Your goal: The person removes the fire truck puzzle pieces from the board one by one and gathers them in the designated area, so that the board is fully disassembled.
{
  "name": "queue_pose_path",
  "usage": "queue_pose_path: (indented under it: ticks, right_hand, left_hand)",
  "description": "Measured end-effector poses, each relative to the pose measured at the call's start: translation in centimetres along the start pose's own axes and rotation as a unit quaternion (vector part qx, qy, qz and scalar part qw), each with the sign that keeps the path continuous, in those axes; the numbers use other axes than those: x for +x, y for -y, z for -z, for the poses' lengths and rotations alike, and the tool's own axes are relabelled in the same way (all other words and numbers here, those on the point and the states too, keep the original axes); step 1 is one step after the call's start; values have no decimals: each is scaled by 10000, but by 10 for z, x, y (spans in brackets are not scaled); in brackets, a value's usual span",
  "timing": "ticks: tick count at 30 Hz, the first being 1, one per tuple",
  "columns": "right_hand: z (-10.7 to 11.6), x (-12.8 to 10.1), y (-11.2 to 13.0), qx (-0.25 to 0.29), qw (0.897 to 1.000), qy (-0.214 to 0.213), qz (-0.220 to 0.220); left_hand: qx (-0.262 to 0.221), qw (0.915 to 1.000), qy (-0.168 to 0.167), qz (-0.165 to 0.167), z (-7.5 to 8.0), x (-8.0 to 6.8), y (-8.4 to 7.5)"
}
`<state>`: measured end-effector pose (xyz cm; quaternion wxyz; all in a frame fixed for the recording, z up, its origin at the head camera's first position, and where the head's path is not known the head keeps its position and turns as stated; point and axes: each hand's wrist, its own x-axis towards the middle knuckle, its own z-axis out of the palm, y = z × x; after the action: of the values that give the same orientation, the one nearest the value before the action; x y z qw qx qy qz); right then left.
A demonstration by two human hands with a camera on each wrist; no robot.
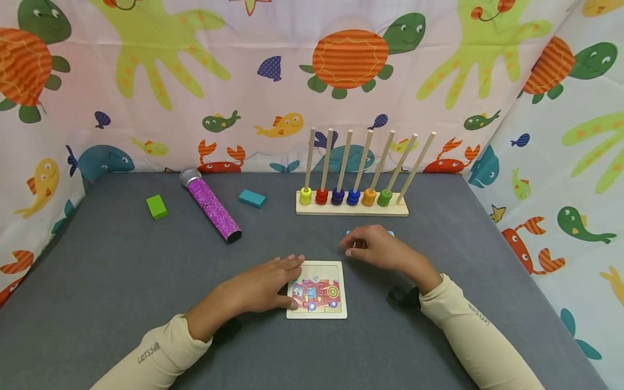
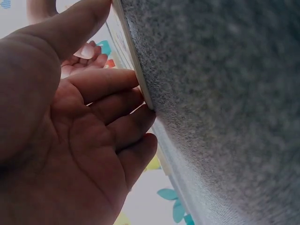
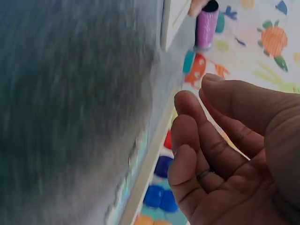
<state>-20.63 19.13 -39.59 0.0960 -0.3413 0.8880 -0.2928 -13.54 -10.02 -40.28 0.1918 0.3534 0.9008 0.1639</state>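
Observation:
A square wooden jigsaw puzzle (image 1: 324,269) with a red vehicle picture lies flat on the table. My left hand (image 1: 265,284) rests on its left side, fingers stretched along the upper left corner and thumb on the lower left. In the left wrist view, the fingertips of the left hand (image 2: 93,126) meet the puzzle's edge. To the upper right of the puzzle, my right hand (image 1: 377,246) hovers with loosely bent fingers and nothing between them. Beneath it, a flat blue-edged thing (image 1: 391,233) is mostly hidden. The right wrist view has the right hand's fingers (image 3: 185,136) beside that thing.
Behind the right hand stands a wooden peg counter (image 1: 351,211) with coloured beads on upright rods. A purple glittery microphone (image 1: 214,208) lies at the back left, between a green block (image 1: 157,207) and a teal block (image 1: 252,198). A patterned curtain (image 1: 185,130) borders the table.

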Motion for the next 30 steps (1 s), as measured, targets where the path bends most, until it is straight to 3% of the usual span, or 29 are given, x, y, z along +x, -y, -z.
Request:
queue_pose_path:
  ticks: [7, 14, 21, 30]
  right_hand:
    - [-15, 6, 23, 334, 9983, 400, 260]
    - [-32, 10, 44, 718, 9916, 968, 473]
    - [-46, 19, 44, 929, 9867, 1111, 736]
    - [-46, 19, 55, 938, 9844, 1320, 686]
  left_hand:
    - [193, 9997, -67, 102, 1, 0, 0]
    - [183, 9996, -208, -71, -3, -2, 0]
    - [99, 9998, -169, 24, -1, -2, 2]
    - [93, 9997, -197, -99, -1, -2, 1]
